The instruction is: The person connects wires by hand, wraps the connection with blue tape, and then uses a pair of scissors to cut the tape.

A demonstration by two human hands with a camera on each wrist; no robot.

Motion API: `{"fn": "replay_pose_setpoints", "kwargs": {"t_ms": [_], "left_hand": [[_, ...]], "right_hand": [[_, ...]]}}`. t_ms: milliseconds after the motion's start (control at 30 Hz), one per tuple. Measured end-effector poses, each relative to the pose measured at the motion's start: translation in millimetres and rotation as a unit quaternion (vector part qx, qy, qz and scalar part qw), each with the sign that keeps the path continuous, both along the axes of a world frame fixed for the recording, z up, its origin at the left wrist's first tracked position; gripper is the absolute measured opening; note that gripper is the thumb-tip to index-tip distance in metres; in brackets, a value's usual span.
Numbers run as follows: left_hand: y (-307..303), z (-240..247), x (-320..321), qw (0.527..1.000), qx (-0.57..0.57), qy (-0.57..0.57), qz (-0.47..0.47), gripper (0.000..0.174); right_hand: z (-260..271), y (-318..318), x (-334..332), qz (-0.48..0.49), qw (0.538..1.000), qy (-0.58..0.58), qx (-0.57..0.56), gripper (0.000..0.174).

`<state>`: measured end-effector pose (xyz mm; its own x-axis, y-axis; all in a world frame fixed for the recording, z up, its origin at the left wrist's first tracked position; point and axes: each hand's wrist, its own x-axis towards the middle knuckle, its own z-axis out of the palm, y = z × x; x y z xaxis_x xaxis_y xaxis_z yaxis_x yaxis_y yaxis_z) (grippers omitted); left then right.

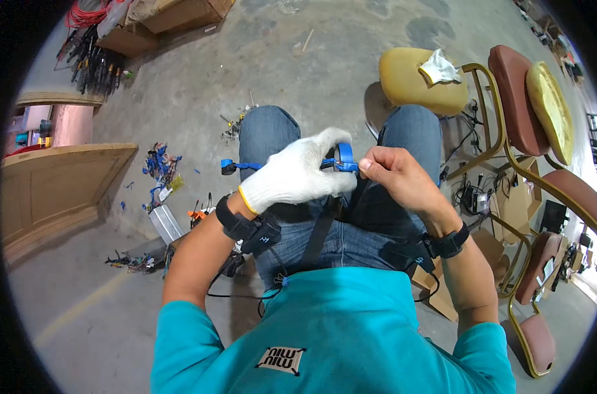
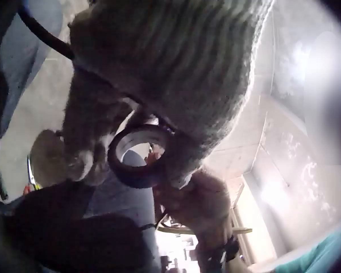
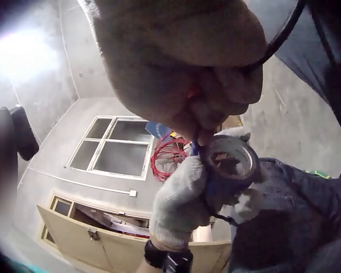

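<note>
The white-gloved left hand (image 1: 303, 172) grips a thin cable wrapped in blue tape (image 1: 249, 165), whose dark-tipped end sticks out to the left. A roll of blue tape (image 1: 344, 153) stands at the gloved fingertips; in the left wrist view the roll (image 2: 118, 165) shows as a ring beside the glove (image 2: 176, 62). Thumb and index finger of the bare right hand (image 1: 398, 176) pinch the blue-wrapped end at the roll's right. In the right wrist view the right hand (image 3: 176, 62) meets the roll (image 3: 230, 185) and the glove (image 3: 179, 199) at its fingertips.
Bundles of cables (image 1: 159, 164) and a silver metal box (image 1: 165, 224) lie on the floor at left, near a wooden cabinet (image 1: 62, 190). A yellow stool seat (image 1: 410, 85) with a glove on it and several chairs (image 1: 518, 98) stand at right. Cardboard boxes (image 1: 167, 16) sit at upper left.
</note>
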<state>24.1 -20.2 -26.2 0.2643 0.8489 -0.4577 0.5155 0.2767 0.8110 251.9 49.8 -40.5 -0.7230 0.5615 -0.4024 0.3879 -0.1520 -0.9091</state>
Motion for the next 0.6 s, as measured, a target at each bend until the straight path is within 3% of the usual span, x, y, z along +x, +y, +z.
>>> {"fn": "replay_pose_setpoints", "kwargs": {"t_ms": [67, 200, 267, 300, 367, 400, 500, 533, 600], "left_hand": [[-5.6, -8.2, 4.8, 0.976, 0.194, 0.069, 0.075, 0.069], [-10.8, -22.3, 5.5, 0.958, 0.253, 0.094, 0.099, 0.075], [-12.5, -20.9, 7.1, 0.971, 0.147, -0.103, 0.155, 0.082], [-12.5, -18.1, 4.9, 0.971, 0.147, -0.103, 0.156, 0.082], [-11.3, -8.0, -5.8, 0.952, -0.028, -0.272, 0.135, 0.092], [-10.8, -5.6, -11.9, 0.948, -0.044, -0.294, 0.114, 0.079], [-1.9, -12.9, -21.3, 0.959, -0.047, -0.243, 0.139, 0.065], [-2.6, -13.9, -18.2, 0.938, -0.082, -0.294, 0.164, 0.062], [0.2, -21.2, -22.2, 0.944, -0.082, -0.281, 0.154, 0.061]], "right_hand": [[-5.7, 1.1, 1.4, 0.002, 1.000, 0.017, -0.005, 0.032], [-6.2, 1.9, 0.8, 0.008, 1.000, 0.007, -0.019, 0.033], [1.5, 1.4, -0.7, 0.012, 0.999, 0.014, -0.030, 0.032], [-1.9, -0.9, -0.2, 0.013, 0.999, 0.014, -0.030, 0.032], [-10.7, -4.8, 0.1, 0.012, 1.000, 0.027, -0.007, 0.029], [-10.2, -3.9, 0.4, 0.013, 1.000, 0.027, -0.006, 0.029], [-10.1, -3.2, -0.4, 0.035, 0.998, 0.012, -0.046, 0.026], [-11.1, -4.0, -1.1, 0.039, 0.998, 0.034, -0.029, 0.024], [-10.6, -3.6, -0.8, 0.044, 0.997, 0.056, -0.011, 0.022]]}}
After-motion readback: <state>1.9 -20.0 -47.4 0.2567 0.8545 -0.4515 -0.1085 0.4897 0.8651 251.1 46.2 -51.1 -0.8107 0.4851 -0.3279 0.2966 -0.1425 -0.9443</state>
